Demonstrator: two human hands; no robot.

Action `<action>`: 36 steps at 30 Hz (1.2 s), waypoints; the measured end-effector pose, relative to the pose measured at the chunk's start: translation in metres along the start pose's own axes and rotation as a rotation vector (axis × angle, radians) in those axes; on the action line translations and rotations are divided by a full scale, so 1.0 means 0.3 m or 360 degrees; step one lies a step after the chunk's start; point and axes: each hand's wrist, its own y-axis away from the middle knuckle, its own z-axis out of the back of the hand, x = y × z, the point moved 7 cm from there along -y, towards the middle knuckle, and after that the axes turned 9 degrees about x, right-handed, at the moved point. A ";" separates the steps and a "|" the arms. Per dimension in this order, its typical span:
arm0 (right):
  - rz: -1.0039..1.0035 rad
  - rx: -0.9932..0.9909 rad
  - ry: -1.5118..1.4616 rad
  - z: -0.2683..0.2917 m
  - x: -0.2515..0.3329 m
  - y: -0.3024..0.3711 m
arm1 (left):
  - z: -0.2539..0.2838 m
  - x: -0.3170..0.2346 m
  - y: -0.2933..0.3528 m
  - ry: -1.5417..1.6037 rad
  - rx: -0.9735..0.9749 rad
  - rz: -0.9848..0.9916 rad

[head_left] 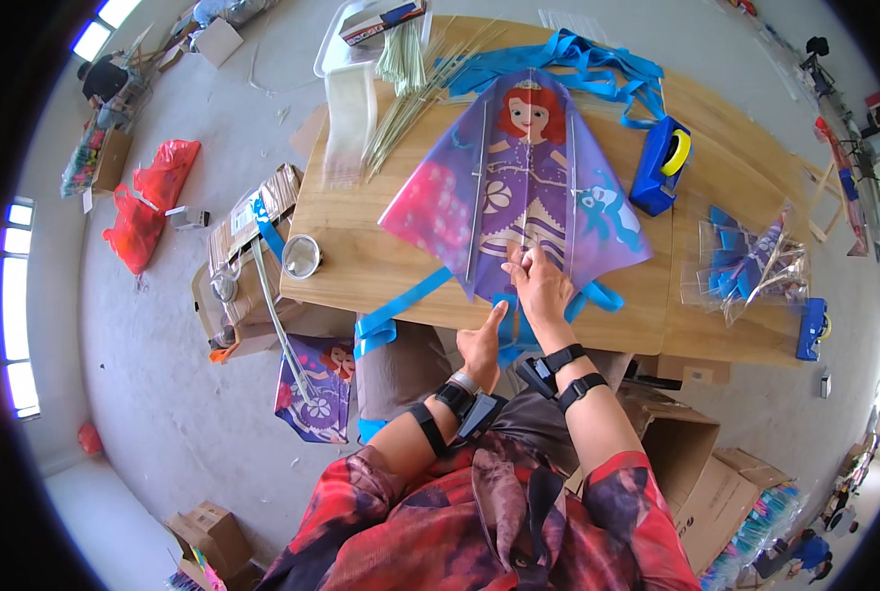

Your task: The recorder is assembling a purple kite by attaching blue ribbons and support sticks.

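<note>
A purple diamond-shaped kite printed with a red-haired princess figure lies spread on the wooden table in front of me. Thin rods run down its sides and middle. My right hand is closed in a pinch at the middle rod, over the kite's lower part. Just below and to the left, my left hand is curled with the thumb up, beside the kite's bottom edge and a blue ribbon. What its fingers hold is hidden.
A blue tape dispenser stands right of the kite. Thin sticks and bunched blue ribbon lie behind it. A tape roll sits at the left edge, packaged kites at right. Another kite hangs below the table.
</note>
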 end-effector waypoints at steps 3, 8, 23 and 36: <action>-0.0047 -0.0022 0.0080 -0.018 -0.004 -0.022 | 0.013 -0.018 -0.007 -0.0057 -0.0012 -0.0078; -0.0090 0.0110 0.0204 -0.015 0.005 -0.117 | 0.052 -0.058 0.045 -0.0088 0.0261 0.0203; -0.0439 0.0323 0.0327 -0.041 -0.058 -0.304 | 0.373 -0.248 0.236 -0.0284 0.0733 0.0250; -0.0077 -0.0583 0.1521 1.493 0.046 -0.278 | 0.281 -0.555 0.332 -0.0486 0.0968 -0.0325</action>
